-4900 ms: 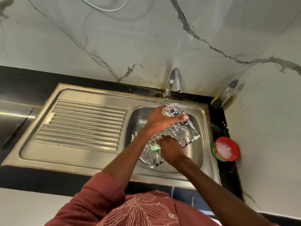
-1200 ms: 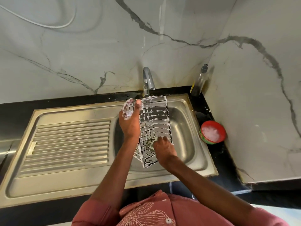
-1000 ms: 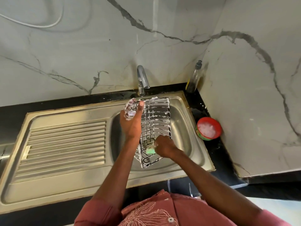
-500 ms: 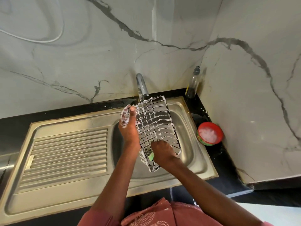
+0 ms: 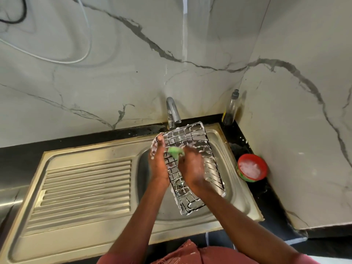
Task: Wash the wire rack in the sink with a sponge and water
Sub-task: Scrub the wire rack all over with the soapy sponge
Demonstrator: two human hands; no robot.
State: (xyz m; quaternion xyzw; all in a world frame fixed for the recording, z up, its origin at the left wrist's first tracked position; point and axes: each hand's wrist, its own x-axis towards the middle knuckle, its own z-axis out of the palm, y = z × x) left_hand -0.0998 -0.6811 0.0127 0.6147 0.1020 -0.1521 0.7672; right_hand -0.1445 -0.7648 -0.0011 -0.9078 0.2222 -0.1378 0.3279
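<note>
1. Scrubbing is the step in hand, judging by the foam: the stainless sink (image 5: 219,138), with its ribbed drainboard (image 5: 85,189) on the left, is set into a black table (image 5: 238,130) against marbled walls, and no water shows at the tap (image 5: 172,111).
2. Tilted over the basin sits the wire rack (image 5: 190,138), its far end raised up near the tap and its near end low toward the person; white suds coat much of the wire.
3. Reaching in from below, the left hand (image 5: 159,164) is closed on the rack's left edge, thumb up near the far corner, propping it at this tilt.
4. Lying across the grid, the right hand (image 5: 190,168) is closed around the green sponge (image 5: 174,151) and presses it on the upper left part of the rack, just beside the left thumb.
5. Off to the right, a red tub of soap (image 5: 251,167) stands on the table near the basin, and a clear bottle (image 5: 229,109) stands in the back corner.
6. Next, I judge, the sponge needs to work the remaining bars and the underside, then the tap must be opened to rinse; the soapy wire could slip, so the left grip should stay firm.
</note>
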